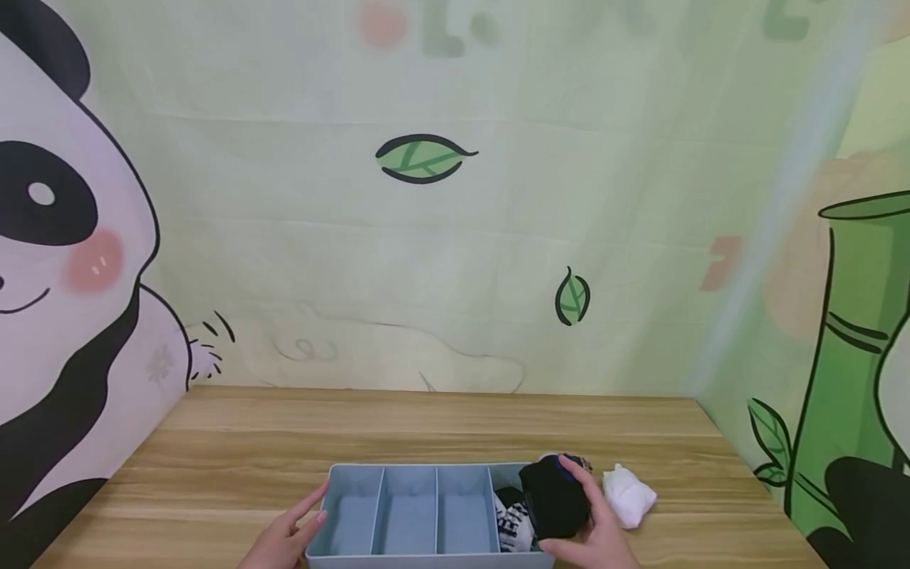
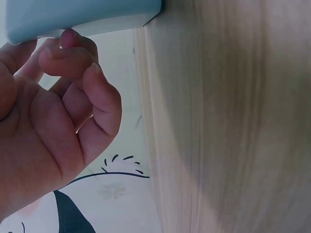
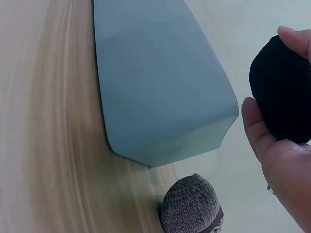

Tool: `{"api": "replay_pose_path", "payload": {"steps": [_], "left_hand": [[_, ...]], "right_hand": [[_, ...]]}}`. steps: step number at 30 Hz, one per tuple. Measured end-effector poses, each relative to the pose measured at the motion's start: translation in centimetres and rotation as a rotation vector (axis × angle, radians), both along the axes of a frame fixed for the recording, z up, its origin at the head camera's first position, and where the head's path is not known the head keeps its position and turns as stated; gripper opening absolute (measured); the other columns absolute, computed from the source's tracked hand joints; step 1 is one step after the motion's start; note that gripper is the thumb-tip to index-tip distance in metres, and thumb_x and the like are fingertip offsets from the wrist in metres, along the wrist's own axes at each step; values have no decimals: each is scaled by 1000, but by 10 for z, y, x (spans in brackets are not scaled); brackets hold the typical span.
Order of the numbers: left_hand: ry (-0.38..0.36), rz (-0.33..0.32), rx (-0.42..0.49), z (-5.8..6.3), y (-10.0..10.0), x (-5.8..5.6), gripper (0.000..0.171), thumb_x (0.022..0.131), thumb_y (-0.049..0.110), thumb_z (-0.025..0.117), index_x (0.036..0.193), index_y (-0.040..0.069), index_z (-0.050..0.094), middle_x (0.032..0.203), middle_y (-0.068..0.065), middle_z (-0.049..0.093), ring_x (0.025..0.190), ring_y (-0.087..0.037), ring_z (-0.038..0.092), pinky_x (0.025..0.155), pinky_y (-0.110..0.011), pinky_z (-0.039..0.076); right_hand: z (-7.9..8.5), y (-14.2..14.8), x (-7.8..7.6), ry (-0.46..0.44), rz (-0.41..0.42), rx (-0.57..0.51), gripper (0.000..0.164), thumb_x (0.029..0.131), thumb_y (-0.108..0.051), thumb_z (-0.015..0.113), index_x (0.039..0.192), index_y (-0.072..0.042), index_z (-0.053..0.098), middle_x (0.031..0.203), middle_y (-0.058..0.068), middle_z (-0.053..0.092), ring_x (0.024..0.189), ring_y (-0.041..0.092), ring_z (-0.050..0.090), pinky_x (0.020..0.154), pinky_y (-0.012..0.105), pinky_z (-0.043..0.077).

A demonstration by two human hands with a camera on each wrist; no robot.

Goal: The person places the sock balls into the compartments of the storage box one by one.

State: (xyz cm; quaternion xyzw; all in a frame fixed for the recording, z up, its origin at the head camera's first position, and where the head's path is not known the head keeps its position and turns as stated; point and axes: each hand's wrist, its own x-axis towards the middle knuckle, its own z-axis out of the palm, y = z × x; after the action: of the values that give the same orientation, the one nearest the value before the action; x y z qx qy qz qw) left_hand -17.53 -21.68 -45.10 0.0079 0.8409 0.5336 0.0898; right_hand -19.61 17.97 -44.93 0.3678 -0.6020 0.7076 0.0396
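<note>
A blue-grey divided box stands at the near side of the table. My left hand touches its left end with thumb and forefinger; the other fingers bend loosely in the left wrist view. With thumb and fingers spread around it, my right hand grips a black rolled sock over the box's right end. Below it, a black-and-white patterned rolled sock lies in the rightmost compartment, partly hidden. The left three compartments are bare. In the right wrist view the black sock is held above the box rim.
A white cloth bundle lies on the wooden table, right of the box. Close to the box's corner, a grey rolled sock shows in the right wrist view. A printed backdrop rises behind the table.
</note>
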Motion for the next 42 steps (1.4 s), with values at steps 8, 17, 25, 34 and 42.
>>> {"api": "replay_pose_path", "payload": {"steps": [8, 17, 25, 34, 42], "left_hand": [[-4, -4, 9, -1, -1, -1, 62, 92, 35, 49, 138, 1, 25, 52, 2, 30, 43, -10, 31, 44, -21, 31], [-22, -6, 27, 0, -1, -1, 70, 88, 44, 50, 138, 1, 24, 52, 2, 31, 42, -9, 30, 44, -21, 31], [-35, 4, 11, 1, 0, -1, 68, 89, 41, 50, 138, 1, 24, 56, -1, 36, 42, -10, 29, 44, -21, 30], [-45, -22, 32, -1, -3, -2, 64, 90, 38, 49, 139, 6, 23, 54, 2, 34, 40, -8, 30, 43, -20, 31], [-42, -4, 38, 0, -2, 0, 70, 88, 42, 51, 138, 2, 24, 63, -4, 45, 42, -10, 29, 44, -21, 30]], "right_hand": [[5, -8, 1, -124, 15, 4, 88, 71, 13, 66, 141, -3, 14, 134, -4, 30, 110, 15, 46, 80, 32, 45], [9, -18, -1, -125, 17, 23, 88, 72, 10, 67, 140, 0, 12, 134, -2, 29, 110, 16, 46, 80, 33, 46], [11, -27, -3, -85, -7, 44, 87, 70, 12, 69, 138, 3, 16, 134, 2, 29, 108, 17, 47, 77, 35, 47], [10, -33, -5, -128, 42, 55, 88, 70, 10, 69, 139, 1, 15, 133, 4, 29, 109, 17, 46, 77, 35, 47], [11, -38, -4, -251, 46, 83, 91, 71, 8, 70, 140, -4, 13, 136, 6, 24, 111, 17, 44, 79, 36, 46]]}}
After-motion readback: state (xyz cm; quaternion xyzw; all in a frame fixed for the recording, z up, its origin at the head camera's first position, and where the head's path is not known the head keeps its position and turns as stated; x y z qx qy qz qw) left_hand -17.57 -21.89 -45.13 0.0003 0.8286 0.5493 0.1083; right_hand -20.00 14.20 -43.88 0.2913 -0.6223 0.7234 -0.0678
